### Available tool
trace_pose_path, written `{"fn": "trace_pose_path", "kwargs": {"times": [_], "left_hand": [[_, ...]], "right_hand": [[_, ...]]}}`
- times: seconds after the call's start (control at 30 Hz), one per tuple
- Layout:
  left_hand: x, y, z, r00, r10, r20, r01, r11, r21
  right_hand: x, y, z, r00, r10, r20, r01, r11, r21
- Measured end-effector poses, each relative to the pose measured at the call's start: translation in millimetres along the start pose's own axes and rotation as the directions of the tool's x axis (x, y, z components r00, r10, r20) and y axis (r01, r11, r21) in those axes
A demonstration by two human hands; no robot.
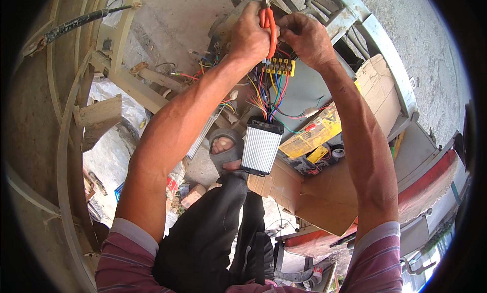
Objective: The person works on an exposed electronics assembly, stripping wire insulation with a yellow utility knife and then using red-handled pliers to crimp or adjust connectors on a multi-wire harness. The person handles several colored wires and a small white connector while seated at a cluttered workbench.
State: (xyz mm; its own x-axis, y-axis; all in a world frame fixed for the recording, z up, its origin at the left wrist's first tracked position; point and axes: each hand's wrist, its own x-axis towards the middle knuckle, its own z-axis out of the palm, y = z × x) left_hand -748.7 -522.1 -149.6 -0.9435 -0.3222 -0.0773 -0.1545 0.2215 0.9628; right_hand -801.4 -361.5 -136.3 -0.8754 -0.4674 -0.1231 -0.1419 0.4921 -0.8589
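My left hand (250,38) is closed around a pair of pliers (273,35) with orange handles, their metal jaws pointing away at the top edge. Close beside it, my right hand (308,41) has its fingers pinched together; whatever they hold is hidden. Just below both hands sits a yellow terminal block (280,67) with coloured wires fixed along it. A bundle of wires (276,93) runs from there down to a silver, ribbed motor controller (261,147) with black ends. A loose wire with a red connector (310,127) lies to its right.
Opened cardboard (324,195) and a dusty yellow box (313,132) lie right of the controller. A metal frame (388,55) curves along the far right. Beige frame bars (124,39) stand at left, near a thick cut cable (71,27). My sandalled foot (223,146) is below my left forearm.
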Motion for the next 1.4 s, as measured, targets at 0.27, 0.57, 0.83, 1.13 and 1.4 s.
{"fn": "trace_pose_path", "kwargs": {"times": [0.27,0.57,0.83,1.13,1.4], "left_hand": [[-1,-2,-2,1.000,0.002,0.020,-0.001,1.000,-0.017],[1,0,-4,1.000,0.016,0.009,-0.017,0.998,0.063],[-24,36,-49,0.946,-0.257,0.200,0.262,0.965,0.000],[-59,31,-83,0.784,-0.470,0.405,0.254,0.839,0.481],[-54,32,-72,0.812,-0.397,0.429,0.199,0.878,0.436]], "right_hand": [[-1,6,5,0.993,-0.049,-0.103,0.047,0.999,-0.028],[4,10,2,0.978,-0.209,-0.024,0.195,0.944,-0.268],[0,6,-1,0.989,-0.143,-0.034,0.134,0.973,-0.190],[4,6,5,0.994,-0.105,-0.031,0.099,0.983,-0.158],[3,6,8,0.990,-0.127,-0.061,0.111,0.969,-0.219]]}}
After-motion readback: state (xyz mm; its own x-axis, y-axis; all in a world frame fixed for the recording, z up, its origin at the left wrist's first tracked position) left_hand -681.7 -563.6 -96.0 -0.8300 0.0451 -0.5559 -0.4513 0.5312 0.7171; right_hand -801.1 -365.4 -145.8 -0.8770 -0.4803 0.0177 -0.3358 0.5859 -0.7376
